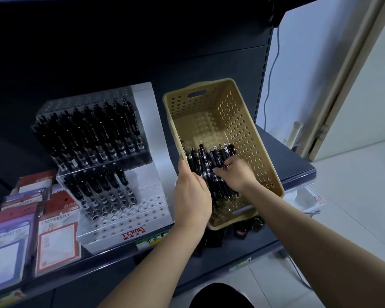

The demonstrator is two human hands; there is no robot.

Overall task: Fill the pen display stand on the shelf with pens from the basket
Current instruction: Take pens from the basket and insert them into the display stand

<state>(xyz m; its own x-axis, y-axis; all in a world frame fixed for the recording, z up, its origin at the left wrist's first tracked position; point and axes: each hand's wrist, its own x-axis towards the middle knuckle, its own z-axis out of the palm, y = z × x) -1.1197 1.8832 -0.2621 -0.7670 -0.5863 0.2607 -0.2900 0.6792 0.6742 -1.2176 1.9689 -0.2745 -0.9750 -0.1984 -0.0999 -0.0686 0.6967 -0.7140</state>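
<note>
Starting left of the basket (242,130), the pen display stand (111,227) has empty holes; my left grip (191,196) clamps the basket's left wall while my right grip (236,172) curls round a bunch of pens (200,156) inside it. Grabbing too many, I could spill some or tip the tilted basket off the shelf (298,165).

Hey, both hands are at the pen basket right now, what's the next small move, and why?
Probably lift a pen or two out with the right hand and carry them left to the pen display stand. Its fingers curl into the pens in the basket, the left hand grips its rim, and the lower tier's front holes stand empty.
</note>
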